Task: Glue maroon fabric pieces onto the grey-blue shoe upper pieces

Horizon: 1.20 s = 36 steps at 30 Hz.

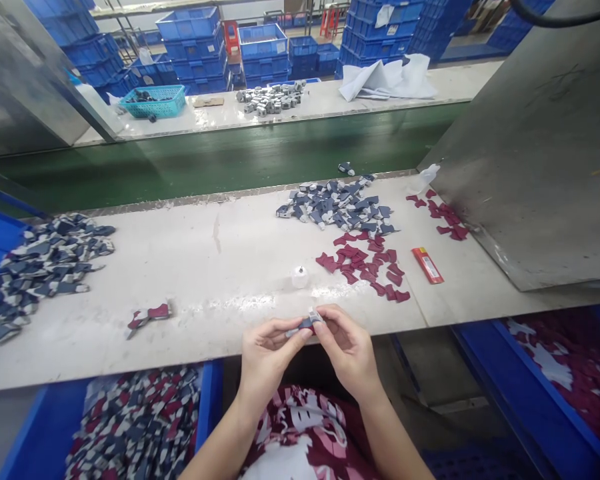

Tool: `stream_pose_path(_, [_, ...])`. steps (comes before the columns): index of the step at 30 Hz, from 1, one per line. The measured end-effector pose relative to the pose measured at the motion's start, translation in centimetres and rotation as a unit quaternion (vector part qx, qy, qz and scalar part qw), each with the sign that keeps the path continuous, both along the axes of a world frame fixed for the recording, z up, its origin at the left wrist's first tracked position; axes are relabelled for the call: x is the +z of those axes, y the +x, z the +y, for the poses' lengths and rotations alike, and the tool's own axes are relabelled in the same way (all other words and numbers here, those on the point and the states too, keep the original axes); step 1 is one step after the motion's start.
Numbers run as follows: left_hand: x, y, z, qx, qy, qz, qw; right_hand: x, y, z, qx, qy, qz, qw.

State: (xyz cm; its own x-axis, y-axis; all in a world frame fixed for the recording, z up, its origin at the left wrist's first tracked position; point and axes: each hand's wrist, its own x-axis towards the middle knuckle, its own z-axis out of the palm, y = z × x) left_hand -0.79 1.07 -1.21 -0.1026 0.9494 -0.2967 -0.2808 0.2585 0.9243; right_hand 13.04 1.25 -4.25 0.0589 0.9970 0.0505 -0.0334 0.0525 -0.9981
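Maroon patterned shirt [300,433] lies nearest, at six o'clock from the held part. From the left, a pile of navy-and-grey parts [55,257] sits between nine and ten o'clock on the bench [195,247]. Below it, at eight o'clock, a blue bin [211,393] is heaped with mixed navy, grey and maroon parts. Maroon-and-grey parts [157,311] lie at nine o'clock, end to end or joined; I can't tell which.

Next, the left hand [267,343] pinches the left end of the small navy-and-grey part [306,323], thumb nearest, fingers curled behind. The part bridges the fingertips at the bench's near edge, a bit of maroon showing beneath. On its right end the right hand [347,340] has thumb and index finger pressed close, with barely more than the part's thickness between.

A white block [299,277] with a pin stands at twelve o'clock. Another navy-and-grey pile [337,203] spreads towards one, loose maroon pieces [367,267] between one and two, and a red packet [427,265] at two.
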Motion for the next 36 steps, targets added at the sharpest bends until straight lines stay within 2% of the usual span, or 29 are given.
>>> stream_pose_path(3, [0.3, 0.3, 0.0, 0.016, -0.005, -0.010, 1.000, 0.1, 0.2, 0.0, 0.014, 0.015, 0.006, 1.000])
stream_pose_path(8, [0.9, 0.2, -0.1, 0.008, 0.014, -0.021, 1.000, 0.6, 0.8, 0.0, 0.048, 0.027, 0.036, 0.998])
stream_pose_path(16, [1.3, 0.6, -1.2, 0.035, 0.051, 0.034, 0.998, 0.8, -0.7, -0.6, -0.016, 0.053, 0.069, 0.996])
stream_pose_path(23, [1.4, 0.6, -1.2, 0.050, 0.069, 0.026, 0.996, 0.9, -0.6, -0.6, 0.009, 0.068, 0.049, 0.996])
stream_pose_path(30, [0.6, 0.8, -1.5, 0.068, 0.157, 0.082, 0.982, 1.0, -1.2, -0.7, -0.024, 0.040, 0.064, 0.997])
stream_pose_path(36, [-0.2, 0.5, -1.5, 0.070, 0.227, 0.148, 0.960, 0.6, -1.2, -0.4, 0.014, 0.018, 0.079, 0.997])
